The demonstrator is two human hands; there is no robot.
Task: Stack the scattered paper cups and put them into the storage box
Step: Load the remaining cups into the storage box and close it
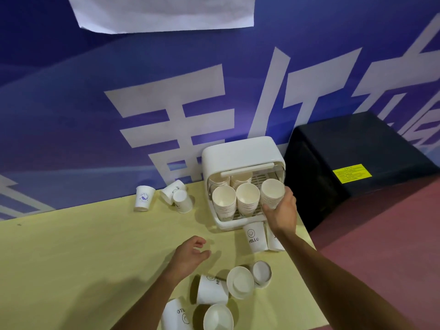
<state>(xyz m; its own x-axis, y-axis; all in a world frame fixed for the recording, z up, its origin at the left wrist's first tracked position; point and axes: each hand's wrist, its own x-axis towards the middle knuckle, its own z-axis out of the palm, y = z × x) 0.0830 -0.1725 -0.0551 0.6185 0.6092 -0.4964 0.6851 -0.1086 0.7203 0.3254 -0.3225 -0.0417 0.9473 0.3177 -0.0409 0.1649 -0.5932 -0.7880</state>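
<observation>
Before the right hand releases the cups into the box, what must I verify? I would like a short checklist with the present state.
1. Right hand grips the cup stack: ok.
2. Storage box is open at the front: ok.
3. Stack bottom rests on the box floor: cannot tell.
4. Left hand is free: ok.
5. Loose cups all collected: not ok, several lie on the table.

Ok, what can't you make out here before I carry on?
Head view:
- Back row in the white plastic storage box: its lid bar and the front stacks hide it; count unknown.
- The stack of white paper cups gripped by the right hand: the hand covers its base, seated or not unclear.
- White cup behind the right forearm: print hidden.
- Printed cup at the bottom edge: cut off.
- Yellow label on the black box: text too small.
</observation>
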